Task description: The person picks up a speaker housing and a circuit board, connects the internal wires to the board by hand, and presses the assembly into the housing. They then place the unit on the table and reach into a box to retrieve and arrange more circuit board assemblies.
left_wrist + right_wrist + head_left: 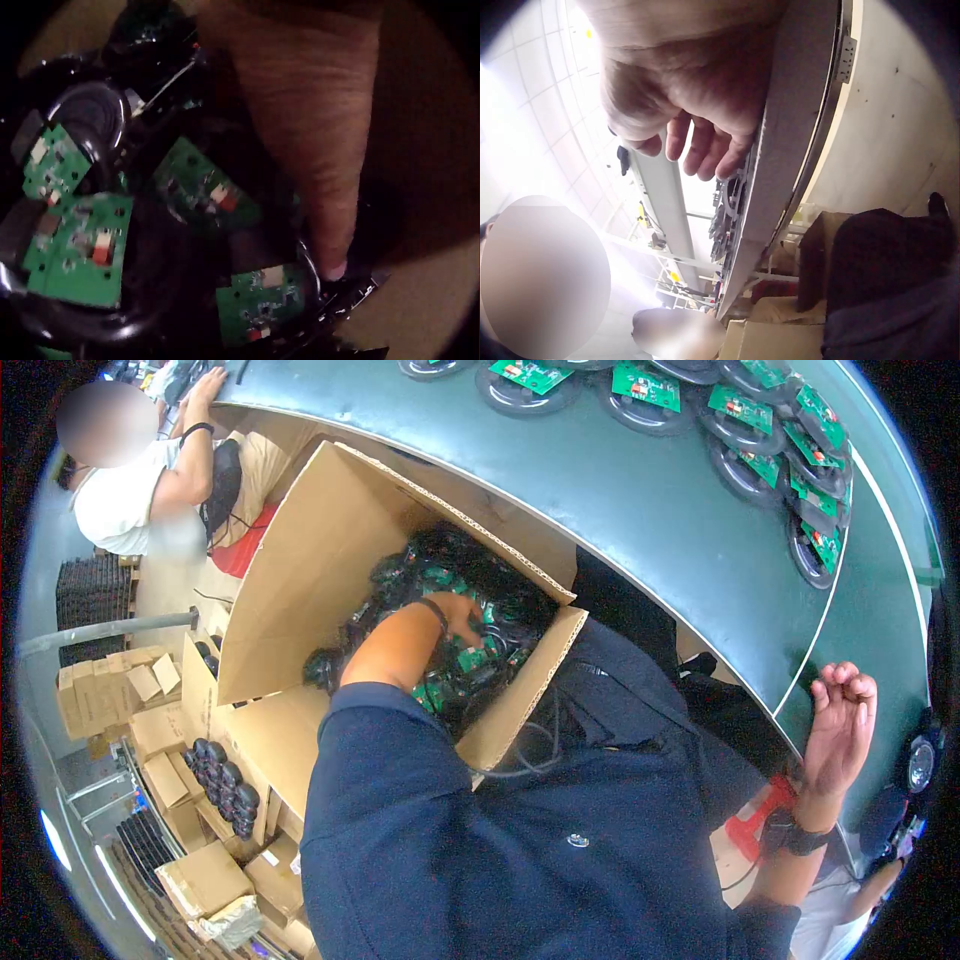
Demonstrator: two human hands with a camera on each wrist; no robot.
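Observation:
My left hand [458, 618] reaches down into an open cardboard box [300, 560] filled with black round parts that carry green circuit boards [79, 255]. In the left wrist view, a straight digit [322, 187] points down, its tip right at the shiny rim of one black part [307, 262]. The other fingers are hidden there, so I cannot tell whether they grip it. My right hand [842, 735] is over the table's near edge, palm turned up, fingers loosely curled with nothing in them.
Several of the same black parts with green boards [645, 388] lie in rows along the far side of the green table [560, 470]. Another person [150, 490] sits at the upper left. Cardboard boxes [205, 880] are stacked on the floor at the lower left.

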